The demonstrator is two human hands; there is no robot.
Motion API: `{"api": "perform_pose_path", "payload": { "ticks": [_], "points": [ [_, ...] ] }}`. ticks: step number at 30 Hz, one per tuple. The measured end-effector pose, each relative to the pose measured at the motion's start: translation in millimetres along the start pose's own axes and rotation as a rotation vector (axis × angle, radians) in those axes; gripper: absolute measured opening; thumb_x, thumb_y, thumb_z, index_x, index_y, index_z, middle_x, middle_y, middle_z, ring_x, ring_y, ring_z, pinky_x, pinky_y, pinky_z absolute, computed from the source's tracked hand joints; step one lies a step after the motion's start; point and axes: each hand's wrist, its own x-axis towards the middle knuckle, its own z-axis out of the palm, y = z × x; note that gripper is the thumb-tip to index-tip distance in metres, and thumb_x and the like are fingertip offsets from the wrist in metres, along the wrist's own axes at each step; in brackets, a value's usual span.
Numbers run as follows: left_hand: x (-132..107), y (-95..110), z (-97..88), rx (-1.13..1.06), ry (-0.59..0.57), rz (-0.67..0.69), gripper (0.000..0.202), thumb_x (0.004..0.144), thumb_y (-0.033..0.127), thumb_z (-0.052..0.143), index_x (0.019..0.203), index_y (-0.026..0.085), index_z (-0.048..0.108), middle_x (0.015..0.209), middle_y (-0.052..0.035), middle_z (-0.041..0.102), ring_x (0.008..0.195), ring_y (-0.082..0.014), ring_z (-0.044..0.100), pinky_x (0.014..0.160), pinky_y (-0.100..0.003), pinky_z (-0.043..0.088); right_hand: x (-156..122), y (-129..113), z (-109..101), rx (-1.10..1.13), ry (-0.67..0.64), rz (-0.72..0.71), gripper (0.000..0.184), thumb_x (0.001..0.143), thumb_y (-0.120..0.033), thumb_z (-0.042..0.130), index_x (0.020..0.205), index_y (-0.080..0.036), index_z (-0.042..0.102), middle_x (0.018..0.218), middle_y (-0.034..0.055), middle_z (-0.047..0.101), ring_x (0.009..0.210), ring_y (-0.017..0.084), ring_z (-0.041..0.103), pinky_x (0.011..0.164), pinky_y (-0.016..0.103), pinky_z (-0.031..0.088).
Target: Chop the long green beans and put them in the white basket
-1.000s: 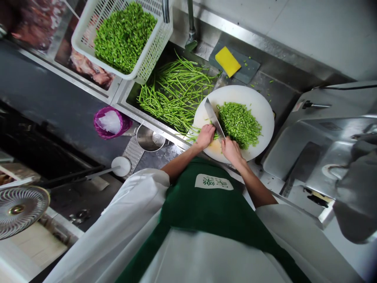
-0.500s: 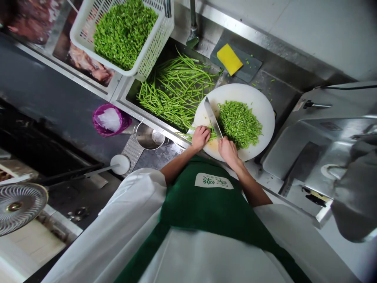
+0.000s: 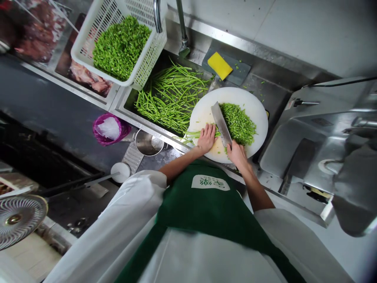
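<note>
A round white cutting board (image 3: 253, 106) carries a heap of chopped green stems (image 3: 240, 124). My right hand (image 3: 238, 154) is closed round the handle of a cleaver (image 3: 221, 124), whose broad blade lies tilted against the left side of the heap. My left hand (image 3: 207, 138) lies with fingers extended on a bunch of long green stems (image 3: 191, 135) at the board's left edge, just left of the blade.
A steel sink (image 3: 123, 103) left of the board holds many long green stems (image 3: 169, 96). A white basket (image 3: 141, 74) of chopped greens rests on its far corner. A yellow sponge (image 3: 219, 65) lies behind the board. A steel machine (image 3: 321, 133) stands right.
The cleaver's blade has tipped flatter and shifted right against the chopped heap. My left hand's fingers have stretched out over the stems. The view has shifted a little.
</note>
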Motion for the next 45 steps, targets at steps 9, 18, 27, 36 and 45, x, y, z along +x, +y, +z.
{"api": "perform_pose_path", "payload": {
  "ticks": [9,18,27,36,45],
  "points": [
    [-18.1,-34.9,-47.6,-0.105,0.048,0.140,0.052,0.099,0.054,0.055,0.136,0.018,0.060,0.143,-0.0193,0.057,0.143,-0.0351,0.045,0.117,-0.059,0.038,-11.1,-23.8,-20.0,-0.020,0.057,-0.028,0.037,0.109,-0.027,0.030,0.132,-0.010,0.053,0.107,0.0227,0.074,0.101,0.030,0.073,0.087,0.034,0.048],
    [-19.2,-41.3,-31.6,-0.204,0.018,0.180,0.037,0.106,0.044,0.045,0.124,0.020,0.067,0.127,-0.0140,0.064,0.124,-0.0255,0.057,0.108,-0.048,0.050,10.8,-38.4,-14.7,-0.018,0.006,-0.053,0.035,0.107,-0.027,0.033,0.129,-0.009,0.054,0.114,0.0236,0.073,0.105,0.031,0.072,0.087,0.034,0.049],
    [-20.1,-43.7,-26.3,-0.218,0.006,0.162,0.039,0.107,0.044,0.043,0.123,0.019,0.067,0.127,-0.0144,0.064,0.122,-0.0252,0.058,0.107,-0.048,0.050,0.5,-43.0,-14.3,-0.037,0.009,-0.059,0.035,0.108,-0.027,0.031,0.127,-0.009,0.055,0.112,0.0235,0.073,0.103,0.031,0.072,0.085,0.034,0.048],
    [-20.0,-45.1,-20.4,-0.252,0.132,0.238,0.037,0.107,0.041,0.045,0.119,0.016,0.068,0.120,-0.0149,0.065,0.113,-0.0256,0.059,0.100,-0.046,0.052,2.2,-51.1,-6.4,-0.034,0.020,-0.056,0.033,0.109,-0.027,0.031,0.124,-0.010,0.055,0.111,0.0221,0.074,0.102,0.030,0.072,0.084,0.032,0.048],
    [-24.7,-53.5,-17.9,-0.332,0.175,0.286,0.032,0.108,0.036,0.043,0.102,0.018,0.068,0.109,-0.0130,0.065,0.109,-0.0229,0.061,0.095,-0.043,0.054,-2.7,-48.8,-11.9,-0.026,0.054,-0.055,0.035,0.109,-0.030,0.032,0.124,-0.010,0.057,0.110,0.0228,0.073,0.103,0.030,0.072,0.087,0.033,0.047]
  ]
}}
